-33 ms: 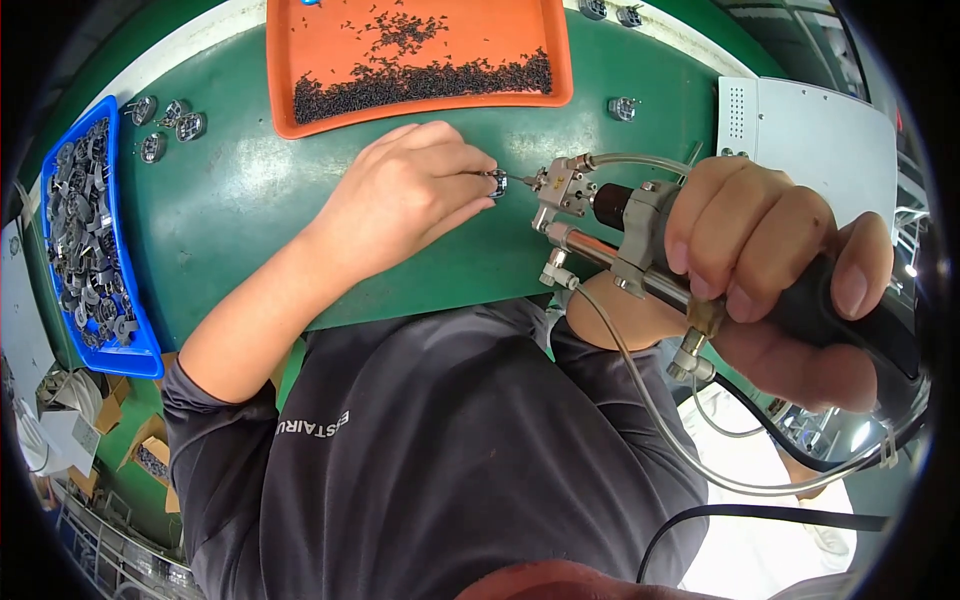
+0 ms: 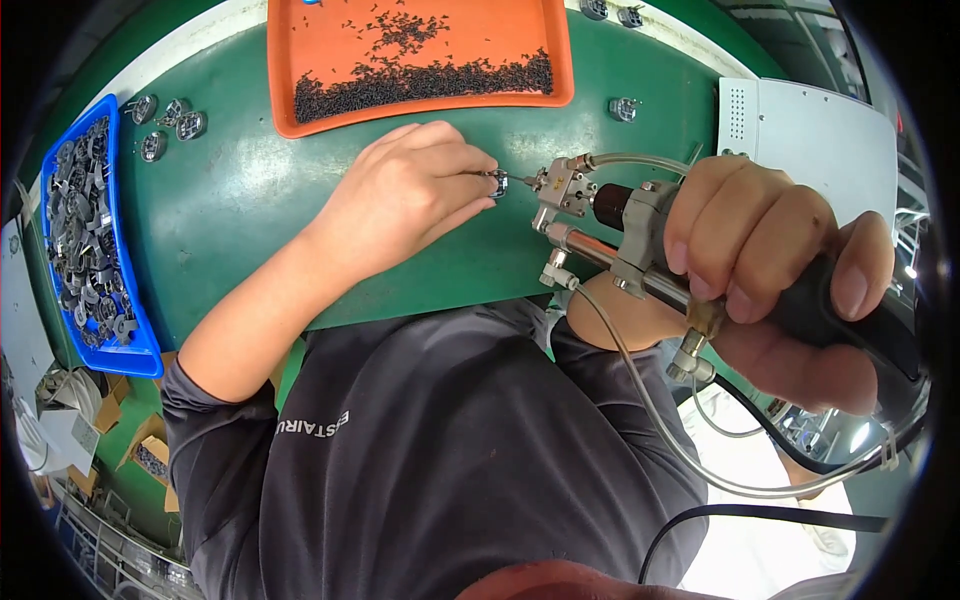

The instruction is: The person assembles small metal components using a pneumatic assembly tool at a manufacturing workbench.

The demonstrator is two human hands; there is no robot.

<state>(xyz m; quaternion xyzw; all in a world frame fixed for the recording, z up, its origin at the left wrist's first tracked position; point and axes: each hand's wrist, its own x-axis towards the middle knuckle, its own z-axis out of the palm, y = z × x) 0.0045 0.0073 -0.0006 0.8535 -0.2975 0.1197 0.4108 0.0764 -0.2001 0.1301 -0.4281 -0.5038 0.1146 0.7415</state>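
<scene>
My left hand pinches a small dark round part with metal bits between thumb and fingers, just above the green table. Most of the part is hidden behind the fingertips. My right hand is wrapped round the black grip of a power screwdriver with a metal head and air hoses. Its thin bit points left, and the tip meets the held part. Whether a screw sits on the tip is too small to tell.
An orange tray of small black screws stands ahead. At the left lies a blue tray full of dark parts, with several round parts beside it. Another part sits to the right, near a grey-white box. Clear hoses loop below the screwdriver.
</scene>
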